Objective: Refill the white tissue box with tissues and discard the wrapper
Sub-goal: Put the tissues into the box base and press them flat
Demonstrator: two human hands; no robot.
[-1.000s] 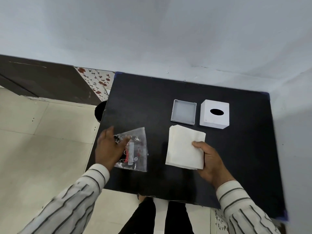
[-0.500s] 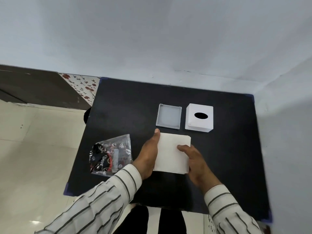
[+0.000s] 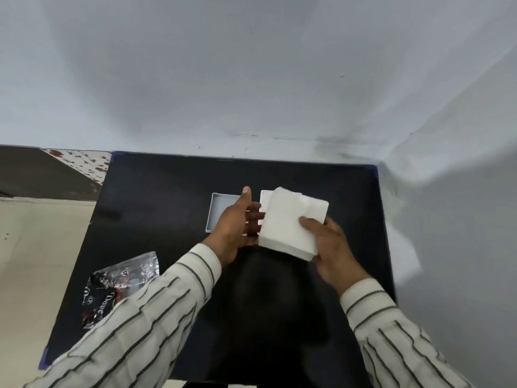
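A thick stack of white tissues (image 3: 291, 222) is lifted off the black table (image 3: 156, 203), held between both hands. My right hand (image 3: 331, 247) grips its near right corner, thumb on top. My left hand (image 3: 237, 228) supports its left edge, fingers underneath and thumb raised. The stack hides most of the white tissue box (image 3: 264, 200), of which only a left sliver shows. The box's grey base tray (image 3: 221, 211) lies just left of it, partly behind my left hand. The empty clear printed wrapper (image 3: 117, 287) lies crumpled at the table's near left.
A pale wall runs along the table's far and right sides. Tiled floor (image 3: 33, 261) lies beyond the table's left edge. A dark brown board (image 3: 42, 172) and a floral-patterned surface (image 3: 81, 163) sit at the far left.
Both hands have lifted the tissue stack off the table and carried it away from me, over the white box. The wrapper stays where it was let go at the left.
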